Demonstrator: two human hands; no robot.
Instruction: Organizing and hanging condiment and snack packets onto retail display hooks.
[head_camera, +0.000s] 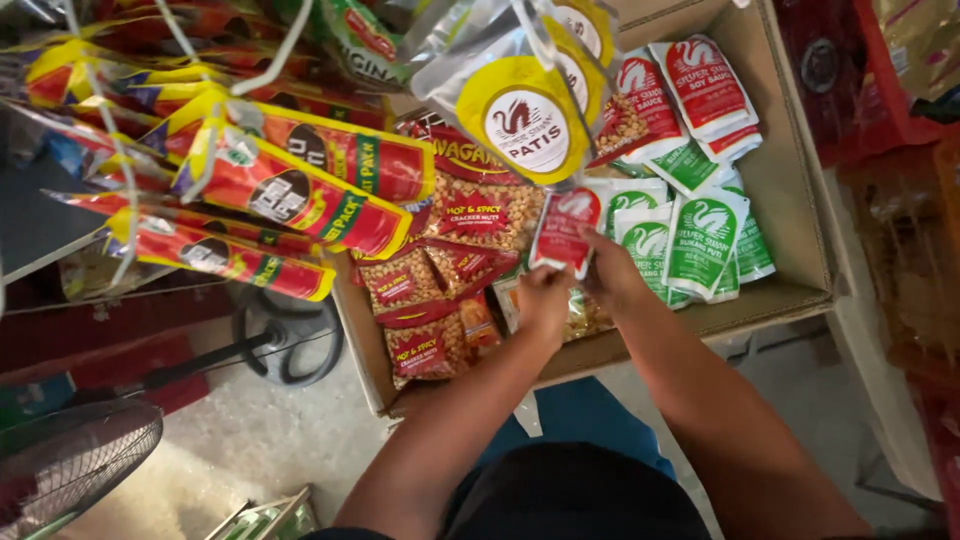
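Cardboard box (790, 200) below; hanging snack packs (300, 190) crowd left hand (545, 300), red sachet (563, 230).

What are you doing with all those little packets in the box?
A person holds a small red sauce sachet with both hands, left hand and right hand, over an open cardboard box. The box holds green and white sachets on the right and red snack nut packs on the left. More packets hang above.
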